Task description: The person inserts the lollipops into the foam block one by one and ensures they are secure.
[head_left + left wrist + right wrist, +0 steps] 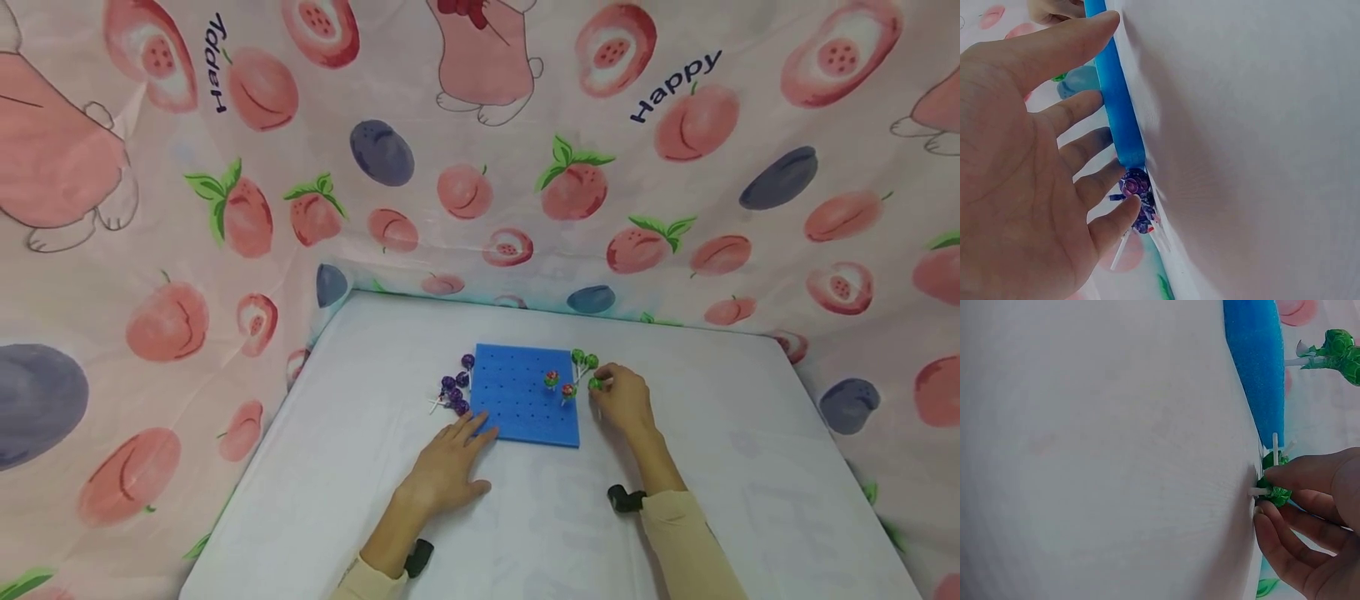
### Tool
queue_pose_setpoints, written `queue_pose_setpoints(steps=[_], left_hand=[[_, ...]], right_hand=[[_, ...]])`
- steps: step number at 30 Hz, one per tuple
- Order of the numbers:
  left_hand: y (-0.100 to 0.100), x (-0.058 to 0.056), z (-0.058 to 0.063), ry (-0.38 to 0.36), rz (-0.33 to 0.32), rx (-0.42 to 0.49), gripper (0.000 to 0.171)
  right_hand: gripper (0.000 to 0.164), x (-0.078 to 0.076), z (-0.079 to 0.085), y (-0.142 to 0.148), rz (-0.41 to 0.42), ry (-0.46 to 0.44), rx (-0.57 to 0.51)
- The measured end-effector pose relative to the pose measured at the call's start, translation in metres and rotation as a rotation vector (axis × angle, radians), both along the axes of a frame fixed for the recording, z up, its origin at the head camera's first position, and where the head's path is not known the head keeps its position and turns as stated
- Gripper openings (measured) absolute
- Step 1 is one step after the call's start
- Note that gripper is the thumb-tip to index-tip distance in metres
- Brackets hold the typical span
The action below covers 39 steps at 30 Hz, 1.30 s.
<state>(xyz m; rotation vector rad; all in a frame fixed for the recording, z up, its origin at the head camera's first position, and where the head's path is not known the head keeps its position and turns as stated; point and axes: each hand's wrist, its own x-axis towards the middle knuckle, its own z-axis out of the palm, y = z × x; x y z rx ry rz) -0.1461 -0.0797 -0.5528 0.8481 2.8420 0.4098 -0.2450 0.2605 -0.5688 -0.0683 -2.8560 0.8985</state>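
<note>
A blue foam board (517,400) with rows of small holes lies on the white table. Two lollipops with green and red wrappers, one (552,378) and another (567,390), stand in holes near its right side. My left hand (444,467) rests with fingers spread at the board's lower left corner. Just right of the board, my right hand (624,402) pinches a green lollipop (1279,495) between thumb and fingers, its white stick pointing left in the right wrist view. Beyond that hand lie more green lollipops (578,357).
Several purple lollipops (448,383) lie in a loose pile along the board's left edge, close to the left fingers. A fruit-patterned cloth (465,233) hangs behind and beside the white table (390,342).
</note>
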Motion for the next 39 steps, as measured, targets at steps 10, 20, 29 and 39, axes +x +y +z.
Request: queue_pose_setpoints(steps=[10,20,29,39], left_hand=[[0.001,0.001,0.000,-0.004,0.006,-0.018,0.081],[0.002,0.003,0.000,0.014,0.011,-0.017,0.081],[0.002,0.003,0.001,0.016,0.010,-0.011,0.080],[0.001,0.001,-0.002,0.030,0.003,-0.007,0.080]], right_hand=[[0.026,0.005,0.003,-0.001,-0.002,0.039,-0.018],[0.029,0.015,0.010,-0.002,-0.014,0.075,-0.048],[0.033,0.021,0.021,-0.004,0.015,0.153,-0.105],[0.032,0.026,0.030,-0.011,0.028,0.201,-0.140]])
